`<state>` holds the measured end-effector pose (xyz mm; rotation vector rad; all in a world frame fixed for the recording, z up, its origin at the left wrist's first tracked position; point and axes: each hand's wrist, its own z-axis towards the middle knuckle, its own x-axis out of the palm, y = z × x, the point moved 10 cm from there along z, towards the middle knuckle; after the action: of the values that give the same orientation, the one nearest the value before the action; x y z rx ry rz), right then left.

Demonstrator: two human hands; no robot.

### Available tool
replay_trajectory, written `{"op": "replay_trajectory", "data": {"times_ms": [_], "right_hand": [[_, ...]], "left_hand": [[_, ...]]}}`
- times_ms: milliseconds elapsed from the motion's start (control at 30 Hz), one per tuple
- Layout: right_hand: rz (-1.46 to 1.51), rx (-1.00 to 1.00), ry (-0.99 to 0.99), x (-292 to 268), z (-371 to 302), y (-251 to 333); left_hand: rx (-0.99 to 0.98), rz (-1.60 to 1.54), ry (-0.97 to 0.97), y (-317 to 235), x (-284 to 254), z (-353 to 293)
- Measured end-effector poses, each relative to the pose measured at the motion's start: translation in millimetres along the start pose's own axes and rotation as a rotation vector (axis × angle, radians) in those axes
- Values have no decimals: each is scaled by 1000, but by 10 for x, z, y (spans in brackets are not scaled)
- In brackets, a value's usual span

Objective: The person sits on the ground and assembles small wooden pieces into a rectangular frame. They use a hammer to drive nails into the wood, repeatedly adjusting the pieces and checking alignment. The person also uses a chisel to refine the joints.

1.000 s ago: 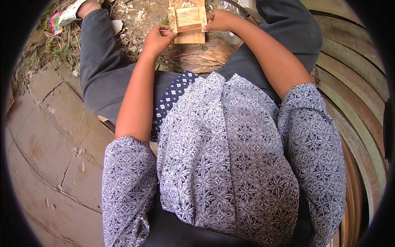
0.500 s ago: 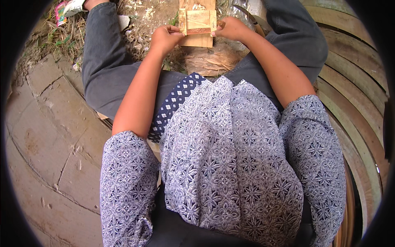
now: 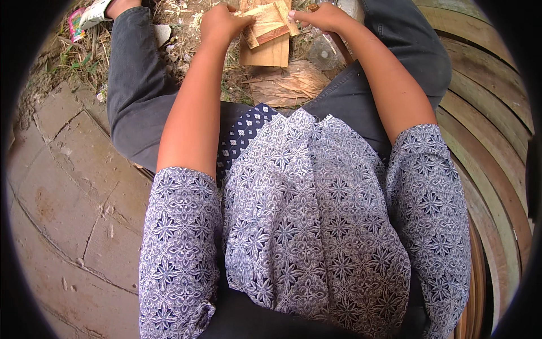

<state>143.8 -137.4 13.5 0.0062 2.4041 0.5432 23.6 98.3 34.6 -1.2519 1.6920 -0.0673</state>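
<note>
Between my hands is a small shallow wooden box (image 3: 267,20) of pale wood, with raised strips along its sides and a redder strip at its near edge. It sits tilted above a flat pale board (image 3: 265,56). My left hand (image 3: 222,25) is closed on the box's left side, thumb on top. My right hand (image 3: 327,18) holds the right side, its thumb pressed to the side strip. A brown wooden piece (image 3: 312,7), perhaps a tool handle, shows by my right fingers; how it is held is hidden.
A rough, fibrous block of wood (image 3: 291,85) lies just nearer than the board. By my right knee stands a brown curved handle (image 3: 341,50). Wood chips and grass cover the soil. Curved wooden slats (image 3: 485,90) run along the right, cracked paving (image 3: 73,186) along the left.
The box has turned counterclockwise and moved slightly farther away, with both hands still on it. My left hand has shifted up along its side. The board beneath has barely moved.
</note>
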Motion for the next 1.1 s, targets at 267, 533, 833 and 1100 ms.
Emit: {"op": "replay_trajectory", "data": {"times_ms": [267,533,833,1100], "right_hand": [[-27,-97,-116,-20,176,310],[-6,-6,-115,46,103,363],[88,-44,-129,62,-13,448],[129,-52,-142,31,-142,509]], "left_hand": [[125,16,-162,-34,-6,4],[-5,-281,-119,377,160,97],[-23,-336,-182,545,210,191],[-37,-316,-285,463,114,66]]}}
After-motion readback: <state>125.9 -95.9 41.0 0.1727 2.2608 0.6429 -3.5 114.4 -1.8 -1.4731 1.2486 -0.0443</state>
